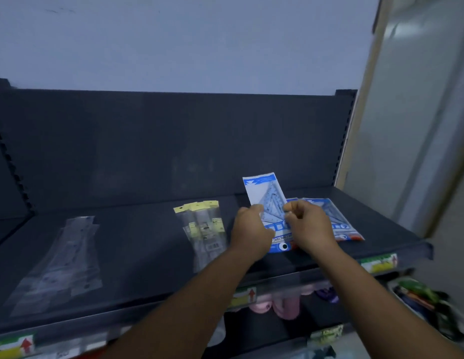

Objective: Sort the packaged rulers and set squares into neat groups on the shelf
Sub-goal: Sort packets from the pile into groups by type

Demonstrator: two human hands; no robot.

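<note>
My left hand (pixel 247 229) and right hand (pixel 310 228): both bare, no rings, watch or gloves; forearms unsleeved to the lower frame edge.

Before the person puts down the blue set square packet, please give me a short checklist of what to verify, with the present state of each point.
1. Raised blue set square packet held by both hands: left hand ok, right hand ok.
2. Blue packets already lie on the shelf beneath: ok.
3. Those packets squared up: not ok, they are fanned.
4. Yellow-topped ruler packs lie apart from the blue group: ok.
5. Clear ruler packs at left tidy: cannot tell, blurred.
</note>
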